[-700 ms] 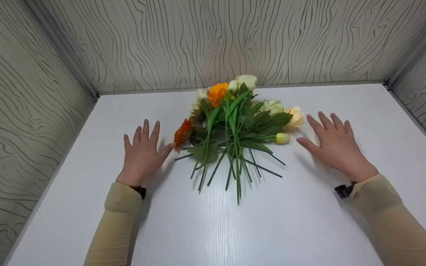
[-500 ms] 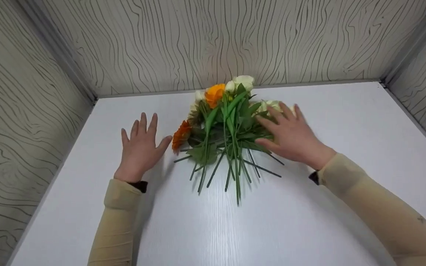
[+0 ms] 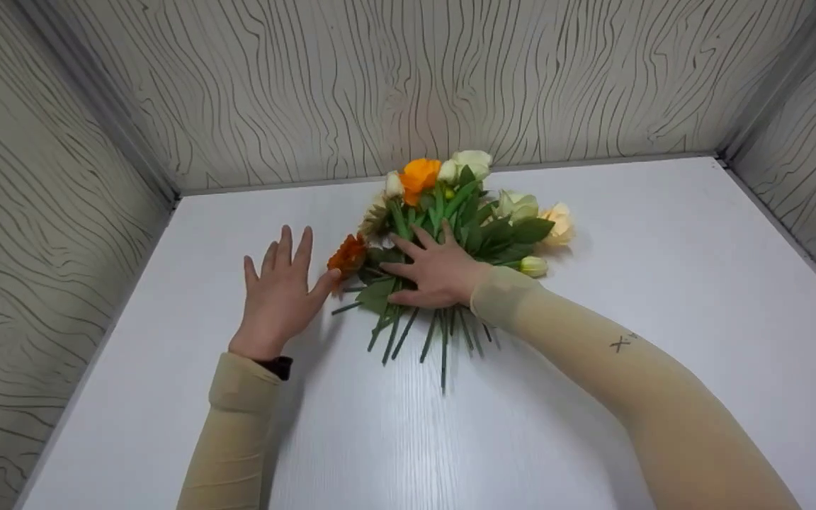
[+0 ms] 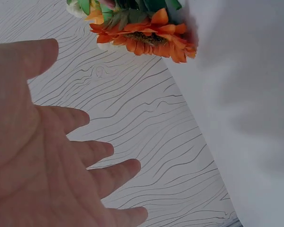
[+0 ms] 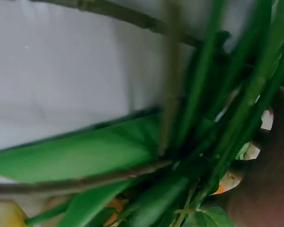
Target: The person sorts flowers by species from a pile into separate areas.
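Right hand [image 3: 440, 275], fingers spread, over green stems [image 3: 444, 354] of one flower bunch [image 3: 499, 237] lying on white worktop [image 3: 394, 446] near rear wall [image 3: 309, 92]; left hand [image 3: 277, 301], fingers apart, thumb just beside dark-orange flower [image 3: 346, 256] of that bunch.

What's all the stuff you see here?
orange flower: one, orange, back
rusty flower: one, red-orange, left
pale blooms: several, whitish, mostly back
peach flower: one, peach, right
small bud: one, yellowish, right
leaves: many, green, middle
stems: many, green, front
table: one, white, underneath
walls: three, pale, dark-lined, left, back, right
corner strips: two, grey, between walls
strap: one, black, left wrist
sleeves: two, beige, arms
left grip: one, fingers spread, beside rusty flower
right grip: one, fingers spread, over leaves and stems
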A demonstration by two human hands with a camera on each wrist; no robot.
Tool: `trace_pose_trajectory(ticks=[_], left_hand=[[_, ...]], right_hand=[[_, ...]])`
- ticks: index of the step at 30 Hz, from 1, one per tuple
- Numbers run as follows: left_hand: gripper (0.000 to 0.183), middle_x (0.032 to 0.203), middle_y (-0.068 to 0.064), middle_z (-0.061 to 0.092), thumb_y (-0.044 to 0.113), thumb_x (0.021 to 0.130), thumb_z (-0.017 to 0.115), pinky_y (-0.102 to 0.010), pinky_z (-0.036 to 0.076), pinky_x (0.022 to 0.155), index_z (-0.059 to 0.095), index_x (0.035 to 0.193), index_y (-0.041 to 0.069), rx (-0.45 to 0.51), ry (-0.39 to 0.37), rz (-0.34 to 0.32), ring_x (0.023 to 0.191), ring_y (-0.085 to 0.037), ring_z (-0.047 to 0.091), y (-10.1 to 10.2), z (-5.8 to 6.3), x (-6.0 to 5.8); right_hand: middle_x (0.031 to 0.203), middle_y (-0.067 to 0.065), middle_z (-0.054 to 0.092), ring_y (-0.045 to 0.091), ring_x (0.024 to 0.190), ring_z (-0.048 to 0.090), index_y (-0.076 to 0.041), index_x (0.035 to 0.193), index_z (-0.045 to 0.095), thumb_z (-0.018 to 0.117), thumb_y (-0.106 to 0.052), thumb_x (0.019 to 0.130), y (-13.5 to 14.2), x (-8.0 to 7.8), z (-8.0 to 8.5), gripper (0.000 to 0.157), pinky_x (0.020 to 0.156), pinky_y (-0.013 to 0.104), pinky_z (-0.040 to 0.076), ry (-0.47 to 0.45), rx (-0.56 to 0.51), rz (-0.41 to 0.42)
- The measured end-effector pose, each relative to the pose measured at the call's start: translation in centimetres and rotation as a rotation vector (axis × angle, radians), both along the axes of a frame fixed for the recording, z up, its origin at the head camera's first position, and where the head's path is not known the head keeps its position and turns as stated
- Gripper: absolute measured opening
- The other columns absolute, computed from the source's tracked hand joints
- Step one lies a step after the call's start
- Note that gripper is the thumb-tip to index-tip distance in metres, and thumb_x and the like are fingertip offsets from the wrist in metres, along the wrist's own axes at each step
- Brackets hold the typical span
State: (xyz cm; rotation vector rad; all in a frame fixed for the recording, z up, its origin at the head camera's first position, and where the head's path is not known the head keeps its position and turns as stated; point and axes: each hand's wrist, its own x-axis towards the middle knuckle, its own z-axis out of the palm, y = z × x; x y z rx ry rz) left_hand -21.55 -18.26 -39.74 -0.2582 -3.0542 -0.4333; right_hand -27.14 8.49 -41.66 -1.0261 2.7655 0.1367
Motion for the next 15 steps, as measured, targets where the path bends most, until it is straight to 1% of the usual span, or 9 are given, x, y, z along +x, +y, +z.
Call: trace_pose_trajectory(ticks=[3,7,11,15], left_hand=[[0.086,0.168,-0.023,0.007,0.061,0.103,0.049,-0.072,-0.002,0.115,0.015,0.165,0.012,-0.013,0.005,-0.02,0.151,-0.048,0.016,0.5,0.0,0.2],[0.085,0.169,-0.021,0.01,0.06,0.102,0.051,-0.071,-0.001,0.116,0.018,0.165,0.014,-0.036,0.021,-0.059,0.151,-0.047,0.019,1.9,0.0,0.4],[0.084,0.169,-0.019,0.013,0.061,0.101,0.051,-0.07,0.002,0.117,0.021,0.165,0.016,-0.071,0.052,-0.107,0.152,-0.044,0.019,3.2,-0.6,0.7],[0.083,0.169,-0.018,0.013,0.062,0.101,0.05,-0.069,0.002,0.118,0.022,0.165,0.017,-0.092,0.07,-0.142,0.153,-0.043,0.016,4.0,-1.5,0.9]], right_hand=[[0.172,0.005,0.006,0.042,0.154,0.001,-0.038,0.162,0.028,0.029,-0.077,0.098,0.5,-0.3,-0.4,0.074,0.111,0.078,-0.001,-0.032,-0.026,-0.072],[0.171,0.006,0.008,0.043,0.154,0.003,-0.036,0.161,0.032,0.031,-0.076,0.099,2.4,-0.4,-0.4,0.075,0.11,0.08,-0.001,-0.032,-0.052,-0.127],[0.171,0.006,0.009,0.043,0.154,0.003,-0.034,0.161,0.034,0.034,-0.074,0.1,5.8,-0.6,-0.5,0.073,0.11,0.079,-0.003,-0.041,-0.09,-0.177],[0.171,0.009,0.011,0.044,0.154,0.003,-0.031,0.16,0.038,0.038,-0.071,0.101,10.4,-1.0,-0.6,0.072,0.109,0.08,-0.005,-0.042,-0.147,-0.214]])
